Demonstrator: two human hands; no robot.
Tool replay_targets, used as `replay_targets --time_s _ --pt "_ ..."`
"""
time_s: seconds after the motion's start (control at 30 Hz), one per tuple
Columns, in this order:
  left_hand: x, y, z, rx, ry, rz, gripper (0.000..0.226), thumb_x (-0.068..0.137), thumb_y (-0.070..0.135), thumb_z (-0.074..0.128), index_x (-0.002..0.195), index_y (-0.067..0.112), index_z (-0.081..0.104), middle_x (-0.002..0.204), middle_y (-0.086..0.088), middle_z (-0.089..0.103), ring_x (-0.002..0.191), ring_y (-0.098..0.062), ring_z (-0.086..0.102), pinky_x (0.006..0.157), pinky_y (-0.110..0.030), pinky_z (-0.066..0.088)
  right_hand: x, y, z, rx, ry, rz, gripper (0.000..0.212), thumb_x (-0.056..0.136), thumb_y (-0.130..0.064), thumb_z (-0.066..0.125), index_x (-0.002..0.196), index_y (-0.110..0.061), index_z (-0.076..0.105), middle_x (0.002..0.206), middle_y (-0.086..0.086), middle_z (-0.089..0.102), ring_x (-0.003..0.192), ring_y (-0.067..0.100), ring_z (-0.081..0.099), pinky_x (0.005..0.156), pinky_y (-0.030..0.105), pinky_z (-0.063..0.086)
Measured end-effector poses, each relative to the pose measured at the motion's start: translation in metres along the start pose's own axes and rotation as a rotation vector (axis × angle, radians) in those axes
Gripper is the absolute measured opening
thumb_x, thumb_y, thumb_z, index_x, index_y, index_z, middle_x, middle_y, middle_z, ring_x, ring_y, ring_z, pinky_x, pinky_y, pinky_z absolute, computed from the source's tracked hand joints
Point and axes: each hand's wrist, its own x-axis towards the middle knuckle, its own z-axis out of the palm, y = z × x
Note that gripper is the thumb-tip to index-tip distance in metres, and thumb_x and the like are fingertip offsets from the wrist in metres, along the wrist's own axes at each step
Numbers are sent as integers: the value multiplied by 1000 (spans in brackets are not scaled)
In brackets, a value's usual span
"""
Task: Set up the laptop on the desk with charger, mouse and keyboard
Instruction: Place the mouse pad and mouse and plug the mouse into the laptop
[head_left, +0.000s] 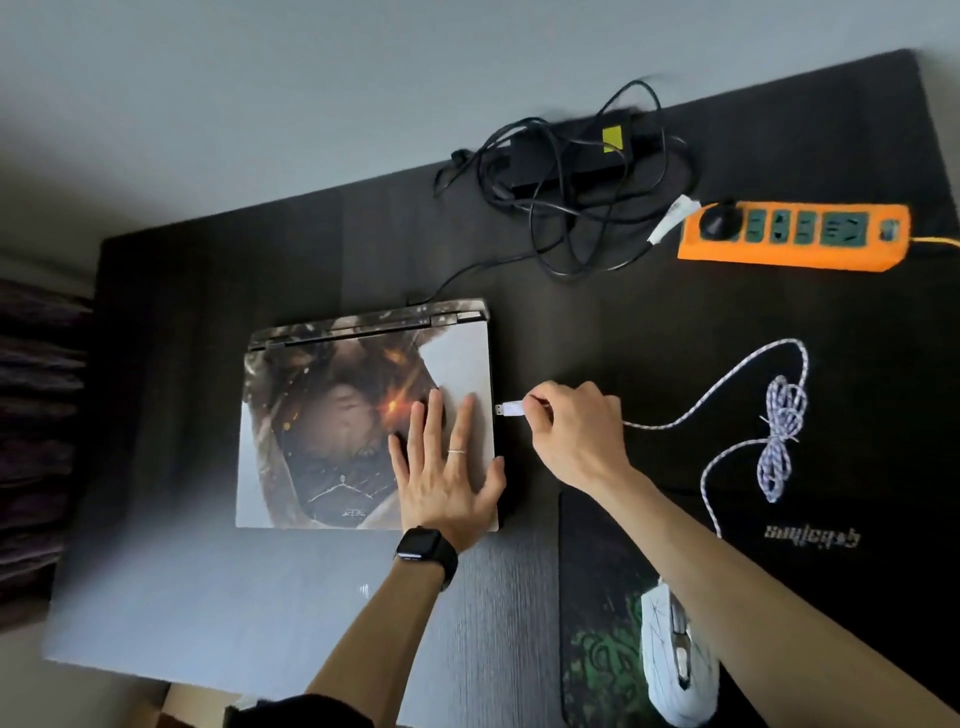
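A closed laptop (332, 415) with a printed picture on its lid lies on the dark desk (208, 270). My left hand (447, 467) rests flat on the lid near its right edge, fingers spread. My right hand (576, 431) pinches the white USB plug (511, 409) of the mouse cable, its metal tip just short of the laptop's right side. The braided white cable (779, 436) loops to a bundled coil, then down to the white mouse (675, 660) under my right forearm. The black charger brick (566, 156) with tangled cords sits at the back; one cord reaches the laptop's rear.
An orange power strip (795, 236) with a black plug in it lies at the back right. A dark mouse pad (602, 623) with green print sits under the mouse, over a large black desk mat (857, 389). No keyboard is in view.
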Motion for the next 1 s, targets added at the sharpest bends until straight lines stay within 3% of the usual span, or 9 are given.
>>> replay_targets --time_s 0.33,0.5,0.6,0.7,0.8,1.0 --pt "1 0 -3 52 -40 -29 76 88 60 37 155 36 11 164 2 2 151 -19 -3 119 -55 9 -2 10 1 -58 -145 -144 25 101 -34 45 100 -26 69 88 -6 72 85 25 55 76 38 28" --pt "1 7 -2 72 -44 -50 78 86 53 41 155 32 13 164 -2 4 151 -23 -2 118 -58 11 -9 15 5 -60 -111 -193 23 99 -34 48 93 -27 69 81 -8 70 81 21 55 77 39 33" --pt "2 13 -1 75 -40 -65 79 84 48 43 155 30 15 164 -3 4 151 -24 -3 118 -59 9 -6 15 0 -32 -166 -198 23 100 -35 47 97 -26 68 84 -8 71 85 21 55 79 38 29" --pt "6 16 -3 65 1 -85 77 79 46 49 151 29 28 161 -7 18 150 -28 9 116 -60 15 -6 18 1 -17 -181 -211 23 100 -32 46 96 -23 66 82 -7 69 83 22 56 77 38 29" --pt "16 25 -3 11 85 -124 63 76 43 53 135 22 43 147 -13 39 140 -36 29 105 -65 29 -14 25 5 -16 11 -158 20 98 -25 49 86 -17 63 70 -3 61 68 25 55 64 34 28" --pt "22 25 0 35 191 -120 53 77 44 58 123 20 48 133 -11 49 122 -37 44 100 -56 36 -21 28 9 -19 35 -118 14 94 -26 59 84 -19 64 67 -6 62 66 24 54 64 35 33"
